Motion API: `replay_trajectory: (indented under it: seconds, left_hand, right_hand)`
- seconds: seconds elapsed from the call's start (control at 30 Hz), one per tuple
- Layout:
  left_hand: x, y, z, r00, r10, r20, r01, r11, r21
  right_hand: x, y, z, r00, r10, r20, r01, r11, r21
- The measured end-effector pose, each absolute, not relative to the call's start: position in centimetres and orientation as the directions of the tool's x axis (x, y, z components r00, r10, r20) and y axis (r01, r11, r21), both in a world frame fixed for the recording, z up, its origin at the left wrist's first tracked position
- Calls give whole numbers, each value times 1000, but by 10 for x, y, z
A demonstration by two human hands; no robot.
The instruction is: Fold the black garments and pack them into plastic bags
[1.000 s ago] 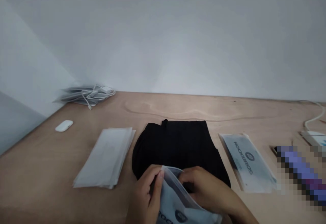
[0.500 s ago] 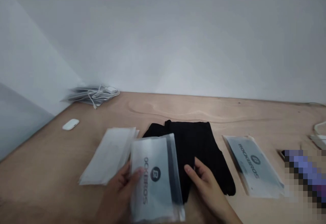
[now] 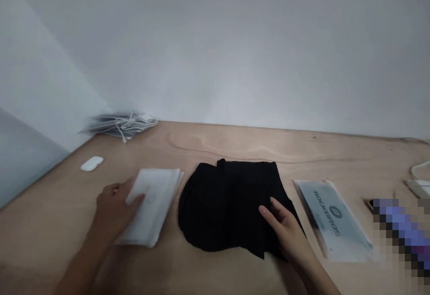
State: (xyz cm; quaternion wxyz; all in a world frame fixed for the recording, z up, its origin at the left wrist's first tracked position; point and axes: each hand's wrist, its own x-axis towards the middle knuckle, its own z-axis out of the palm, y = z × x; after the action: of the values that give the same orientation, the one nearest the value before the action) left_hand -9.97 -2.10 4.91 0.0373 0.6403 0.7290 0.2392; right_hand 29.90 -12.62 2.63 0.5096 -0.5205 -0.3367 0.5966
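On the left, my left hand (image 3: pixel 117 207) has its thumb over the top of a frosted plastic pouch (image 3: pixel 152 214) and its fingers curled at the left edge. This pouch lies on a stack of similar ones, with only a faint round mark showing through. A flat black fabric piece (image 3: pixel 225 210), rounded at its left end like a hood, lies in the middle. Over its right part is my right hand (image 3: pixel 285 228), thumb and forefinger slightly apart with nothing between them; whether it touches the fabric I cannot tell.
Right of the fabric lies a filled ROCKBROS pouch (image 3: pixel 331 219). A pixelated flat device (image 3: pixel 399 228) is farther right, near a white object with a cable (image 3: pixel 419 185). A white earbud case (image 3: pixel 92 164) and grey bags (image 3: pixel 110 125) under a white cable lie left, toward the wall.
My left hand has moved left with the pouch, which now lies on the stack with its printed face no longer up. The black fabric is uncovered. My right hand has shifted slightly right.
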Motion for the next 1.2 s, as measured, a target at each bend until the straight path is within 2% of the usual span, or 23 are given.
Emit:
replay_trajectory:
  seconds: [0.03,0.07,0.1,0.17,0.23,0.3,0.4,0.53,0.63,0.77,0.8,0.87,0.97,1.07,1.13,1.2]
  left_hand:
    - [-82,-30,48,-197,937,289,909,64,412]
    - [-60,-41,47,-206,933,297,877,41,479]
    - [-34,-54,47,-138,960,243,813,-30,582]
    - [18,-83,48,114,985,132,608,-174,774]
    - [62,-105,46,298,945,135,458,-266,848]
    - [85,-113,42,304,940,154,478,-290,829]
    - [79,-104,37,194,965,178,604,-261,753]
    - [57,-90,42,67,922,381,754,-296,586]
    - [68,-95,41,219,881,420,749,-428,506]
    - [84,-95,33,495,845,203,742,-533,406]
    - [83,-91,35,517,839,169,729,-535,427]
    - [73,-78,47,478,855,201,692,-508,513]
    - [50,-52,78,263,915,307,682,-401,612]
    - [32,-25,99,125,959,253,689,-267,674]
    - [25,-9,100,144,972,187,671,-235,703]
    - [23,7,91,233,969,89,681,-227,696]
  right_hand:
    - [297,-127,26,58,959,-278,-254,-255,-933]
    - [294,-127,26,53,960,-273,-249,-252,-935]
    - [290,-127,26,48,963,-266,-240,-247,-939]
    - [281,-125,28,34,968,-250,-220,-236,-946]
    - [272,-122,29,1,971,-239,-216,-234,-948]
    - [270,-120,27,-18,970,-243,-223,-241,-944]
    - [283,-119,23,60,957,-282,-242,-260,-935]
    - [309,-117,21,158,918,-364,-272,-314,-910]
    - [316,-115,23,148,911,-385,-183,-357,-916]
    - [314,-112,26,160,936,-312,-28,-312,-950]
    - [315,-111,27,169,941,-292,-8,-295,-955]
    - [322,-107,32,196,949,-247,10,-253,-967]
    - [344,-96,41,250,953,-172,36,-186,-982]
    - [374,-78,47,280,952,-121,114,-158,-981]
    - [393,-63,43,283,957,-70,255,-146,-956]
    - [409,-47,34,292,956,-20,410,-144,-901]
